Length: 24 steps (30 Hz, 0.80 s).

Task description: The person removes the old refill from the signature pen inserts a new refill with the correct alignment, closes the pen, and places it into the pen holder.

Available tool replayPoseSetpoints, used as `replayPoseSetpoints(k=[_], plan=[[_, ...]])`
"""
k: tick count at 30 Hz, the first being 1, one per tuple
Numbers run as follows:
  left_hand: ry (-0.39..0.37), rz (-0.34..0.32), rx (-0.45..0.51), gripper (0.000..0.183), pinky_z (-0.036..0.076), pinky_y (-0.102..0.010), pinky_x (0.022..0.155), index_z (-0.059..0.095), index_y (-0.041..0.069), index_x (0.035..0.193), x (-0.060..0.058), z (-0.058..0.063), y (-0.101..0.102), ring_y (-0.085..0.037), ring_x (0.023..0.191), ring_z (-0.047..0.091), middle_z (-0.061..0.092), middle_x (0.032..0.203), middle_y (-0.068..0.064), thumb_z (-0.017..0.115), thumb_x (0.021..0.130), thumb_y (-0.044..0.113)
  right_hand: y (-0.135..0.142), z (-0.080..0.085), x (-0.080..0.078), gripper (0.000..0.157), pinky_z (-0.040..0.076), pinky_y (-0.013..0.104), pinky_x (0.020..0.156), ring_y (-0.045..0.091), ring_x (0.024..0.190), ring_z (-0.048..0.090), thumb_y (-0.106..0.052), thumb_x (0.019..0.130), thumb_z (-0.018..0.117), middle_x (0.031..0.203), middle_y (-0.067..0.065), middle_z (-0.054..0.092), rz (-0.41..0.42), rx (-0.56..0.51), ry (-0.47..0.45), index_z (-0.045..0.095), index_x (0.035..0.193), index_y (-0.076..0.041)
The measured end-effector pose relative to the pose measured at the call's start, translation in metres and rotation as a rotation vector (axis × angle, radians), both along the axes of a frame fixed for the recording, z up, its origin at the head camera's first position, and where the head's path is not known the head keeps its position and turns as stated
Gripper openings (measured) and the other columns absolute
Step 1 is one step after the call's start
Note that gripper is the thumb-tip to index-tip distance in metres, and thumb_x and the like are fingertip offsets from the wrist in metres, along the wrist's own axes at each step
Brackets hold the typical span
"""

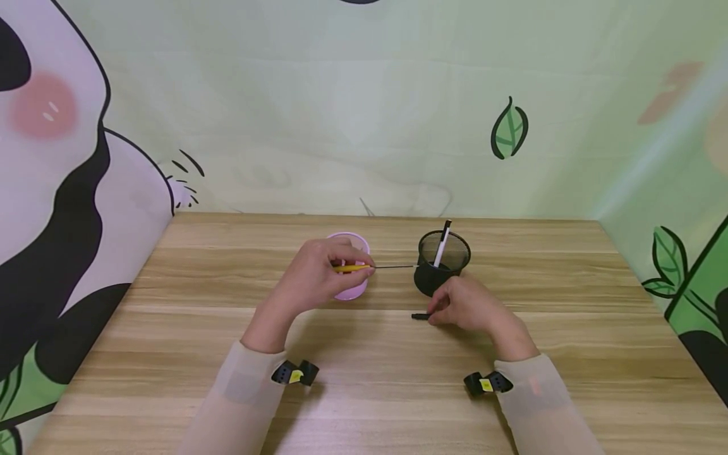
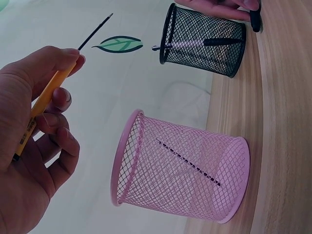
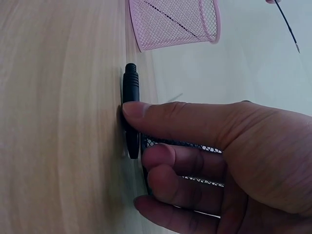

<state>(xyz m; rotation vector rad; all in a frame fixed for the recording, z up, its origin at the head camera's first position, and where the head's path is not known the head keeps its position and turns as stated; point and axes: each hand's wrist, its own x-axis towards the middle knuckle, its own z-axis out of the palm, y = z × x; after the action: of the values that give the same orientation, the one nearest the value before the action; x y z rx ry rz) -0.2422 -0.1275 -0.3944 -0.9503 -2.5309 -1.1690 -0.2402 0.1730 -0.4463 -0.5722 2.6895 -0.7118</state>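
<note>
Yellow pen; black pen piece.
My left grip is pinching the pen near the pink cup; my right grip is touching the piece near the black cup, whether pinching I cannot tell.

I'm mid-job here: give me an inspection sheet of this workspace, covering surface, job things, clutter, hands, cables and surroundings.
Surface: wood-grain table.
Job things: yellow pen barrel with a thin dark refill protruding; black pen part; pink mesh cup with a thin dark stick inside; black mesh cup with a white-and-black pen leaning in it.
Clutter: nothing seen.
Hands: left hand grips the yellow barrel; right hand holds the black part.
Cables: nothing seen.
Surroundings: printed backdrop behind the table.
</note>
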Motion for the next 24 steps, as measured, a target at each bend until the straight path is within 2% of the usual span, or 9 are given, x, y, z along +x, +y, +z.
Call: replayPoseSetpoints(k=[24], plan=[[-0.011,0.003,0.003,0.005,0.041,-0.025,0.059,0.083,0.021,0.091,-0.0001,0.0007,0.0006,-0.011,0.065,0.048,0.063,0.073,0.011,0.083,0.088,0.017,-0.0008,0.0027,0.0006,0.013,0.045,0.029,0.059,0.01,0.058,0.055,-0.015,0.084,0.086,0.065,-0.004,0.064,-0.033,0.001,-0.032,0.082,0.097,-0.016]])
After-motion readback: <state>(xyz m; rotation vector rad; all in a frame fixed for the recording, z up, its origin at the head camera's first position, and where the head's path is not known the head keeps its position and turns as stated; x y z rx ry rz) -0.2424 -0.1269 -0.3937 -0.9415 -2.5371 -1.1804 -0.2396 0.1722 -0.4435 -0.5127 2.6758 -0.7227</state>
